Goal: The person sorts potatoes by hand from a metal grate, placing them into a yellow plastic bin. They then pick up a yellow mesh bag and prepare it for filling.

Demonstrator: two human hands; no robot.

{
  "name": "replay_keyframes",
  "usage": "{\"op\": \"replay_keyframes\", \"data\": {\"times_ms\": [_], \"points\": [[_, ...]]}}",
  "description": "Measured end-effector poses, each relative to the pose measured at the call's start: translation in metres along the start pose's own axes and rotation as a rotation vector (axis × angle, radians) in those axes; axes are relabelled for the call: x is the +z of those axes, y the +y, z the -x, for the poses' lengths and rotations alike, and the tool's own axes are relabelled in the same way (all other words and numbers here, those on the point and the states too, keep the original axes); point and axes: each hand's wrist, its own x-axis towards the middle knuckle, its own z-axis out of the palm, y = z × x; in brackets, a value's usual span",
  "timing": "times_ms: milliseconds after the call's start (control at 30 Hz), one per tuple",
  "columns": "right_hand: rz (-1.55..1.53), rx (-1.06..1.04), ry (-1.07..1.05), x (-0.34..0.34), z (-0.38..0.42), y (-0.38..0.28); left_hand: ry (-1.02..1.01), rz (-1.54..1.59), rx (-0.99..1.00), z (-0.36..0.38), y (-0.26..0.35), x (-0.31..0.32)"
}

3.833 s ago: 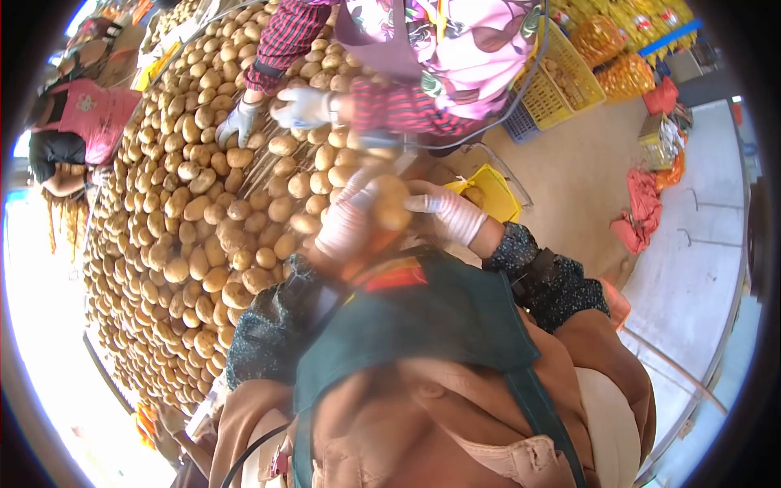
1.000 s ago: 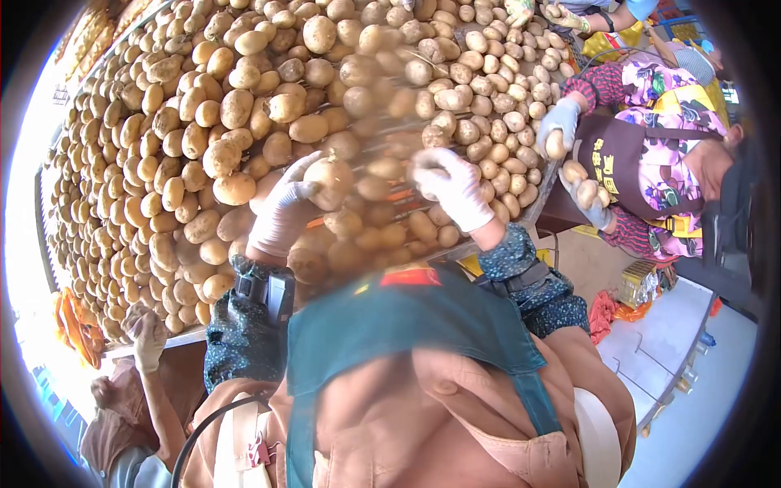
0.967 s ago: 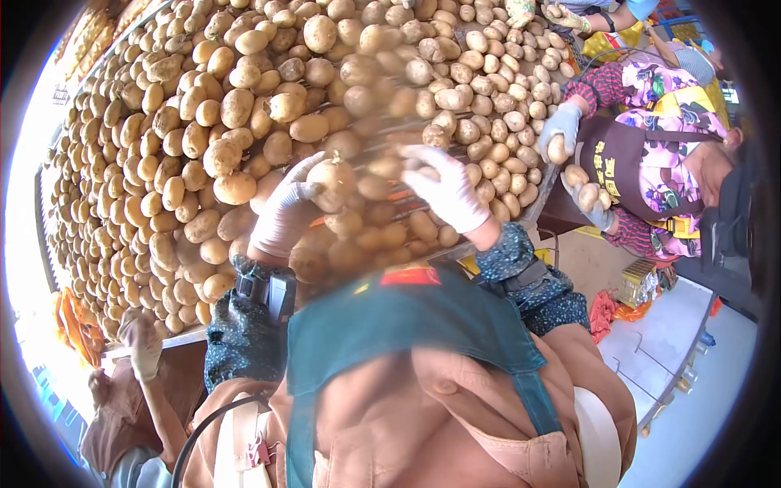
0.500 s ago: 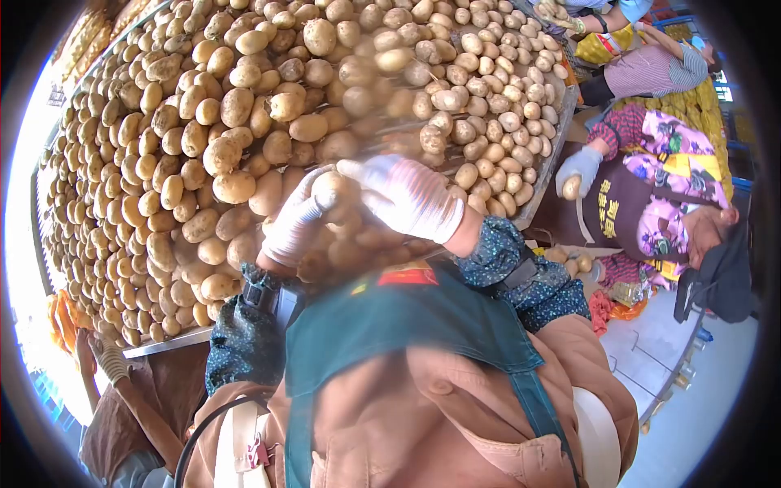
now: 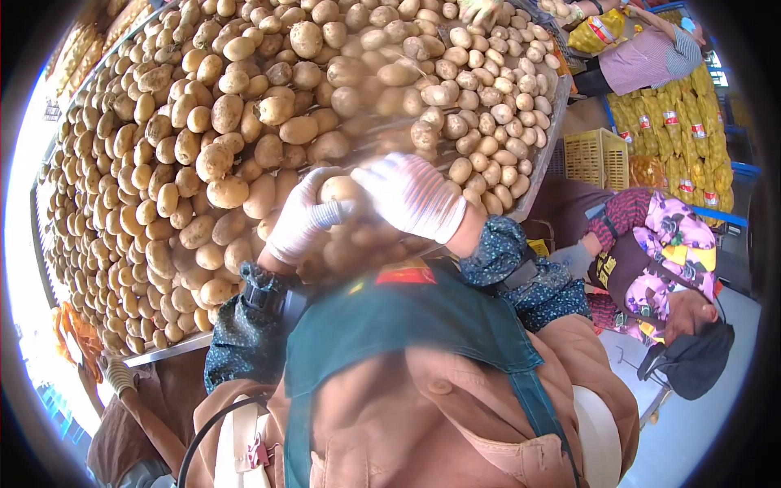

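Left hand (image 5: pixel 309 218), gloved, grasps one potato (image 5: pixel 338 190) over the heap (image 5: pixel 187 146) on the metal-edged table (image 5: pixel 171 349). Right hand (image 5: pixel 416 198), gloved, adjoins the same potato; cannot tell whether it grips too.

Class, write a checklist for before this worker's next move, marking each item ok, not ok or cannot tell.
1. Left hand holds a potato: ok.
2. Right hand clear of that potato: cannot tell; blurred.
3. Gloves on both hands: ok.
4. Held potato's whole surface visible: not ok; left hand covers part.
5. Co-worker's hand clear of the right sleeve: cannot tell; they meet in view.
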Motion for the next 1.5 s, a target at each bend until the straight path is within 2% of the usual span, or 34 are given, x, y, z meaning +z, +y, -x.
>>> {"op": "replay_keyframes", "data": {"times_ms": [200, 400, 467, 500, 533, 567, 600, 700, 833, 933, 967, 1067, 1200, 1300, 1500], "points": [[0.061, 0.013, -0.088, -0.009, 0.003, -0.005, -0.015, 0.078, -0.016, 0.000, 0.006, 0.006], [-0.212, 0.163, 0.198, -0.003, -0.004, -0.009, 0.013, 0.061, 0.039, -0.005, 0.014, 0.002], [-0.046, 0.306, 0.032, -0.003, -0.003, 0.015, -0.045, 0.046, 0.091, 0.000, 0.020, 0.005], [0.014, 0.497, 0.030, 0.012, 0.003, 0.040, -0.085, 0.028, 0.108, 0.007, 0.026, 0.011], [-0.085, 0.616, 0.036, 0.013, 0.014, 0.061, -0.114, 0.010, 0.133, 0.014, 0.030, 0.015], [-0.187, 0.547, 0.150, 0.013, 0.020, 0.072, -0.110, 0.196, 0.064, 0.018, 0.032, 0.015], [-0.297, 0.488, 0.256, 0.016, 0.026, 0.072, -0.111, 0.262, 0.081, 0.018, 0.028, 0.010], [-0.283, 0.473, 0.189, -0.016, 0.021, 0.041, -0.129, 0.397, 0.118, 0.011, 0.012, -0.005], [-0.492, 0.367, 0.126, -0.042, 0.012, 0.012, -0.110, 0.385, 0.116, 0.010, 0.013, -0.004], [-0.720, 0.245, 0.193, -0.035, 0.004, -0.012, -0.110, 0.323, 0.096, 0.007, 0.014, -0.001], [-0.485, 0.192, 0.173, -0.043, 0.001, -0.018, -0.113, 0.287, 0.094, 0.006, 0.014, -0.002], [-0.207, 0.003, 0.184, -0.040, 0.000, -0.019, -0.107, 0.174, 0.084, 0.008, 0.018, -0.001], [-0.113, -0.029, 0.194, -0.045, -0.004, -0.025, -0.050, -0.015, 0.134, 0.007, 0.018, 0.003], [-0.031, -0.027, 0.164, -0.042, -0.002, -0.022, -0.016, 0.018, 0.081, 0.009, 0.025, 0.011], [-0.069, 0.026, 0.121, -0.039, 0.000, -0.019, 0.046, -0.112, 0.128, 0.008, 0.024, 0.016]]}}
